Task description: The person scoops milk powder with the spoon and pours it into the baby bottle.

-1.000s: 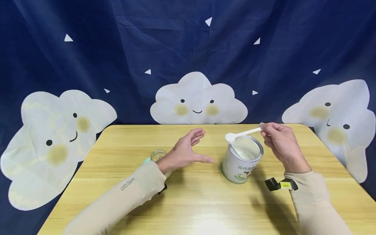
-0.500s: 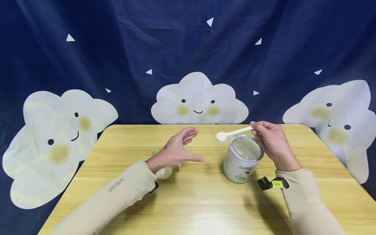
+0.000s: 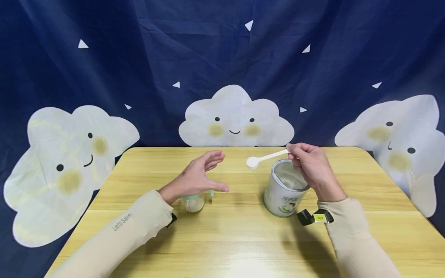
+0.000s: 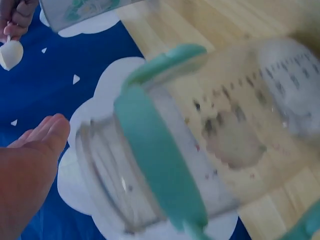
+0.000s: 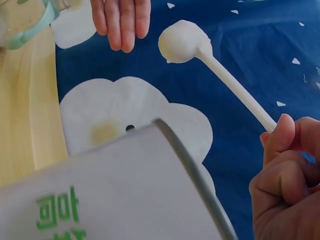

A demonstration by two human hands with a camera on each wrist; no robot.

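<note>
Two hands [image 3: 194,177], one spoon [image 3: 265,158], one tin [image 3: 286,188], one bottle [image 3: 194,201].

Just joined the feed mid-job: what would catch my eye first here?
The right hand pinches a white scoop heaped with powder, held in the air just left of the open tin mid-table. The left hand hangs open above a teal-rimmed glass bottle standing left of the tin.

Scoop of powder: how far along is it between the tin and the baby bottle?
Done: the tin stands open and the white scoop is heaped with powder, clear of its rim. In hand: the right hand pinches the handle, the bowl between tin and bottle. Left: reaching the bottle's mouth. The left hand hovers open above the bottle.
</note>
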